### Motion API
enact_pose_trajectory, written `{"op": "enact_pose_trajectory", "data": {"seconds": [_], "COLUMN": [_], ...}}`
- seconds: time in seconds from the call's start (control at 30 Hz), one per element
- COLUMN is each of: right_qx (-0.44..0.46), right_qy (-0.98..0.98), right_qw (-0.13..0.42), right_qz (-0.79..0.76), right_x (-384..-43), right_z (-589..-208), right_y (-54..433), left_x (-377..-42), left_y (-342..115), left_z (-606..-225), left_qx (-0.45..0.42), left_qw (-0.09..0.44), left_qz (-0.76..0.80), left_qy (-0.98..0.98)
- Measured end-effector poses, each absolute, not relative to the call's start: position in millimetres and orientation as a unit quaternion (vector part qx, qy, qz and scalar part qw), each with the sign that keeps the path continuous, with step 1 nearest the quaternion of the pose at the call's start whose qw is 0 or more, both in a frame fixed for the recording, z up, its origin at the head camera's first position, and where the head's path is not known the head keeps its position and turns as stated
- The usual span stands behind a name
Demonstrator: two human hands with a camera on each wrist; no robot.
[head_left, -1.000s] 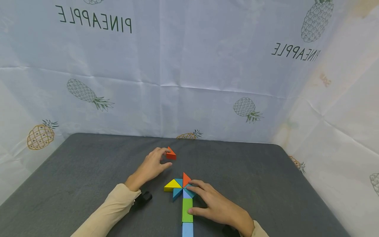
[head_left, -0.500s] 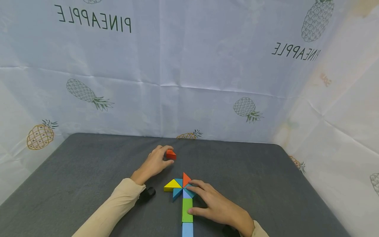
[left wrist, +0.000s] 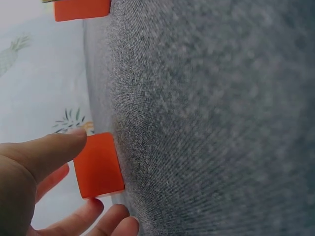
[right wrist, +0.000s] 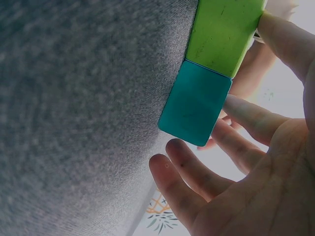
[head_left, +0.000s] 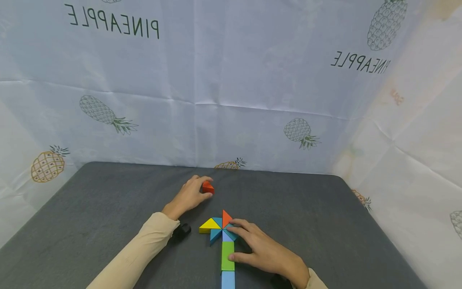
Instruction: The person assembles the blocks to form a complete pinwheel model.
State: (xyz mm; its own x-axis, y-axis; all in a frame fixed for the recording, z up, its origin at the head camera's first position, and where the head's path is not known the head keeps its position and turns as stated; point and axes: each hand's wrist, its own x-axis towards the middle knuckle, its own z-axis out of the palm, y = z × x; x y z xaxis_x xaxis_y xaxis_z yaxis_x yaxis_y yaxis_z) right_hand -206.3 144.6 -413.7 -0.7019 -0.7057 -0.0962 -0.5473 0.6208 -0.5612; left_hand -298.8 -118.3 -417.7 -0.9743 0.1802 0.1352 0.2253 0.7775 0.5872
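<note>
Near the far side of the table, my left hand (head_left: pixel 189 194) pinches a red triangular block (head_left: pixel 208 188) between thumb and fingers. In the left wrist view, its red face (left wrist: pixel 100 164) shows between them, low at the cloth. My right hand (head_left: pixel 265 249) rests beside a pinwheel of triangular blocks, fingers loosely extended. Its thumb touches a green rectangular block (head_left: pixel 226 257); its fingertips lie at a blue triangular block (right wrist: pixel 194 103) and an orange one (head_left: pixel 225 218). A yellow triangular block (head_left: pixel 208 226) forms the pinwheel's left arm. Fingers partly hide the right-side blocks.
A light blue rectangular block (head_left: pixel 228 280) continues the column below the green one, cut off by the frame's bottom. Dark grey cloth covers the table (head_left: pixel 296 204). A pale curtain (head_left: pixel 252 80) with pineapple prints hangs behind and at the sides.
My left hand has moved slightly forward and right, its thumb and fingers closing around the red triangular block. The right hand and the laid blocks keep their places.
</note>
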Motion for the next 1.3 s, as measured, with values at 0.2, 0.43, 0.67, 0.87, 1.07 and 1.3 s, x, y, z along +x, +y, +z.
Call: {"op": "enact_pose_trajectory", "data": {"seconds": [0.2, 0.43, 0.67, 0.87, 1.07, 1.3], "right_qx": [-0.350, -0.352, -0.354, -0.353, -0.352, -0.350], "right_qy": [0.887, 0.887, 0.887, 0.887, 0.888, 0.889], "right_qw": [0.159, 0.157, 0.153, 0.156, 0.156, 0.157], "right_qz": [-0.256, -0.254, -0.252, -0.253, -0.251, -0.250], "right_x": [-206.7, -207.1, -206.3, -205.7, -206.2, -206.7], "right_z": [-414.0, -414.2, -413.4, -412.5, -412.1, -412.4], "right_y": [144.3, 144.6, 144.3, 144.3, 144.1, 144.1], "left_x": [-300.4, -302.3, -303.4, -303.7, -303.3, -301.4], "left_y": [-117.2, -116.3, -117.3, -118.0, -119.7, -121.7], "left_z": [-417.2, -417.8, -418.8, -419.6, -420.4, -419.7], "left_qx": [-0.108, -0.113, -0.121, -0.116, -0.115, -0.123], "left_qw": [0.023, 0.027, 0.035, 0.033, 0.036, 0.041], "left_qz": [-0.310, -0.312, -0.309, -0.312, -0.316, -0.329], "left_qy": [-0.944, -0.943, -0.943, -0.942, -0.941, -0.936]}}
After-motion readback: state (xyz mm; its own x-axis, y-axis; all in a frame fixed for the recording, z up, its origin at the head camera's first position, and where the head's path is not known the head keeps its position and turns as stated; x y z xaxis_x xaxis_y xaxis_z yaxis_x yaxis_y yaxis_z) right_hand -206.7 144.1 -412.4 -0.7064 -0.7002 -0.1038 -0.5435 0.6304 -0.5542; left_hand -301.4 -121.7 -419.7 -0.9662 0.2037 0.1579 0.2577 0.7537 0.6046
